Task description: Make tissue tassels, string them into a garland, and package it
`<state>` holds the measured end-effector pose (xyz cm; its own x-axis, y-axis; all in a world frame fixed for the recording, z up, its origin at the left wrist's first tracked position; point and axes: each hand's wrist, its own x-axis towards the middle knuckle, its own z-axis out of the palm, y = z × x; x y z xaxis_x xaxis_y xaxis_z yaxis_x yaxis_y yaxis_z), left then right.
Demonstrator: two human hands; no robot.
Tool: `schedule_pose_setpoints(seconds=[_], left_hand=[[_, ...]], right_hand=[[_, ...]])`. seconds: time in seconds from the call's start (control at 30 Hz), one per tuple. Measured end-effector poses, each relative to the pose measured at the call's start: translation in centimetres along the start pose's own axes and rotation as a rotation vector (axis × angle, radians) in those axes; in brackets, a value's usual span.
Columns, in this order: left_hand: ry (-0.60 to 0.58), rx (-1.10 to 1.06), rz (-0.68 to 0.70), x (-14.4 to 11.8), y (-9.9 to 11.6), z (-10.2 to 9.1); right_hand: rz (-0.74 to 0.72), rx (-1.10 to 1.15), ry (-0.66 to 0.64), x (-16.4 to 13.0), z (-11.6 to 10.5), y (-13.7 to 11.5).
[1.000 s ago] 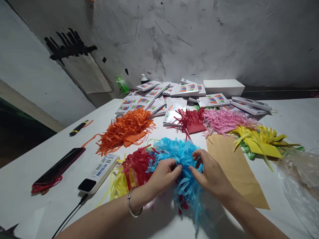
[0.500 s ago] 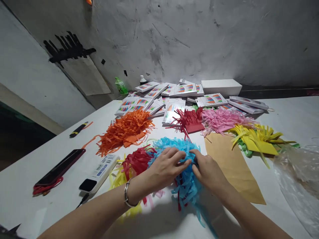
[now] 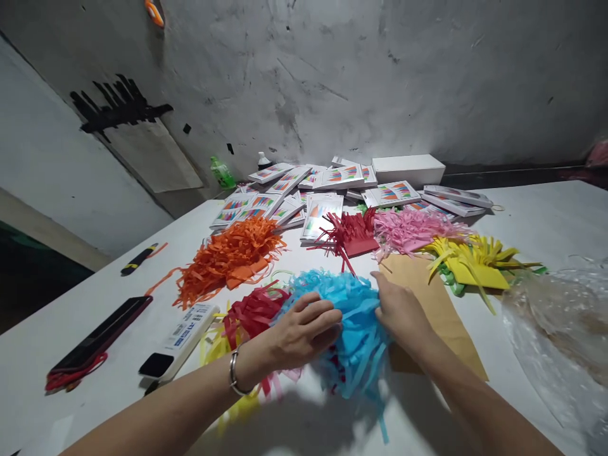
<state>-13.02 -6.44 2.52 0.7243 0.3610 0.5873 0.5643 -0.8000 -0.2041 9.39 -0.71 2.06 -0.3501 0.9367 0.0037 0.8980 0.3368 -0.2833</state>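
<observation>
A pile of light blue fringed paper (image 3: 349, 310) lies on the white table (image 3: 546, 215) in front of me. My left hand (image 3: 299, 329), with a metal bangle on its wrist, rests flat on the pile's left side. On the right edge of the blue paper my right hand (image 3: 401, 310) presses with fingers closed on the strips. Red fringed paper (image 3: 251, 313) and yellow strips (image 3: 213, 345) lie under and to the left of the blue pile. A brown paper sheet (image 3: 437, 310) lies just right of my right hand.
Orange (image 3: 228, 256), dark red (image 3: 349, 234), pink (image 3: 411, 228) and yellow (image 3: 470, 263) fringed paper piles lie farther back. Several colour-printed packs (image 3: 327, 183) and a white box (image 3: 408, 170) sit by the wall. A phone (image 3: 99, 332), a white device (image 3: 178, 339) and a marker (image 3: 137, 258) lie left; clear plastic (image 3: 555, 329) right.
Both hands moved from pinching the blue fringes to pressing them down; my left hand flattened on the pile, my right shifted to its right edge. The view drifted slightly right.
</observation>
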Motion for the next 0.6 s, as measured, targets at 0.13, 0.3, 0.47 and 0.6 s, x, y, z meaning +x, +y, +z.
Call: schedule_pose_setpoints(seconds=[0.13, 0.3, 0.47, 0.6], left_hand=[[0.162, 0.025, 0.005, -1.2, 0.1, -2.2], [0.340, -0.025, -0.176, -1.2, -0.2, -4.9], [0.411, -0.296, -0.399, -1.1, -2.8, -6.0], [0.356, -0.253, -0.597, -0.1, -7.3, -6.1]], right_hand=[[0.170, -0.060, 0.025, 1.4, -1.9, 3.8], [0.372, -0.164, 0.042, 1.8, -3.9, 8.4], [0.553, -0.231, 0.076, 1.0, -5.9, 11.7], [0.615, -0.229, 0.148, 0.6, -6.9, 13.5]])
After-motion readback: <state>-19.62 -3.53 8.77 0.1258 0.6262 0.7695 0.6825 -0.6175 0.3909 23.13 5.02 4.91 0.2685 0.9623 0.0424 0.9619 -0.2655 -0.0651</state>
